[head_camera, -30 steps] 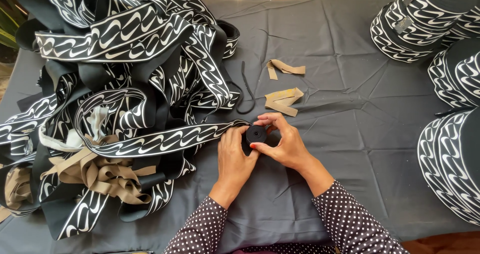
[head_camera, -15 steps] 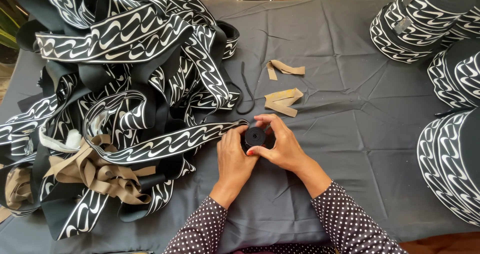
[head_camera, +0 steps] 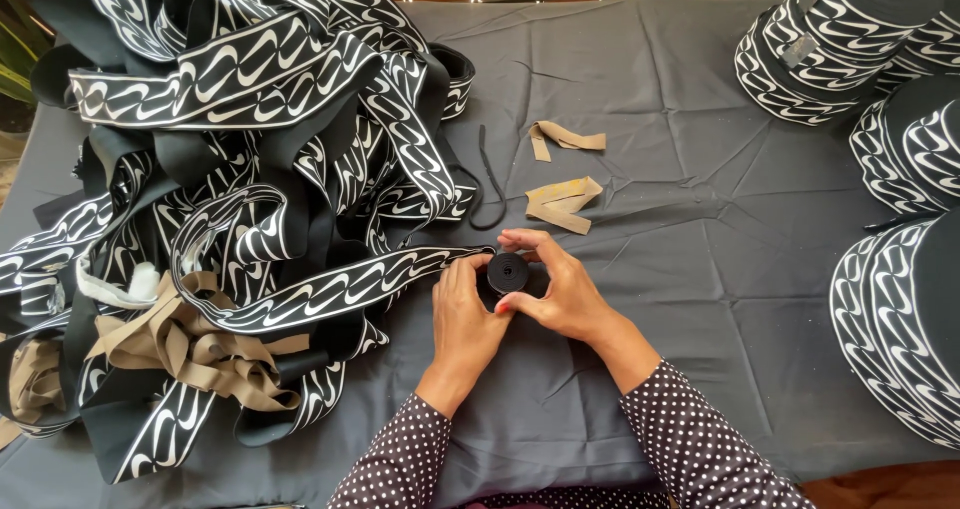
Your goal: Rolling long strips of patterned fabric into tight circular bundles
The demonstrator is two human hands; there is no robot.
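A: Hand pose, head view?

B: Both forearms, in dark sleeves with white polka dots, enter from the bottom edge and converge on a small tight black coil of rolled elastic band (head_camera: 508,271). That coil is the landmark for everything below. It lies on the dark grey cloth-covered table (head_camera: 700,269).

A: Left hand?

B: Left hand (head_camera: 467,314) sits just left of and below the coil, palm down, fingers half curled, fingertips touching the coil's left side where the band feeds in. Not a full fist; a light pinch against the roll.

A: Right hand?

B: Right hand (head_camera: 560,287) cups the coil from the right. Index finger arches over the top, thumb presses in from below. Closed around the coil, partly open at the front, so the coil face shows.

A: Band source?

B: A wide black elastic band with white curved pattern (head_camera: 330,291) runs leftward from the coil into a large tangled heap of the same band (head_camera: 250,119), up and left of the coil. Tan fabric strips (head_camera: 200,344) lie in the heap's lower left part.

A: Other items?

B: Two folded tan strip pieces (head_camera: 563,204) just above the coil; a thin black cord (head_camera: 490,184) beside them. Finished patterned rolls (head_camera: 830,49) stacked well to the upper right and right of the coil.
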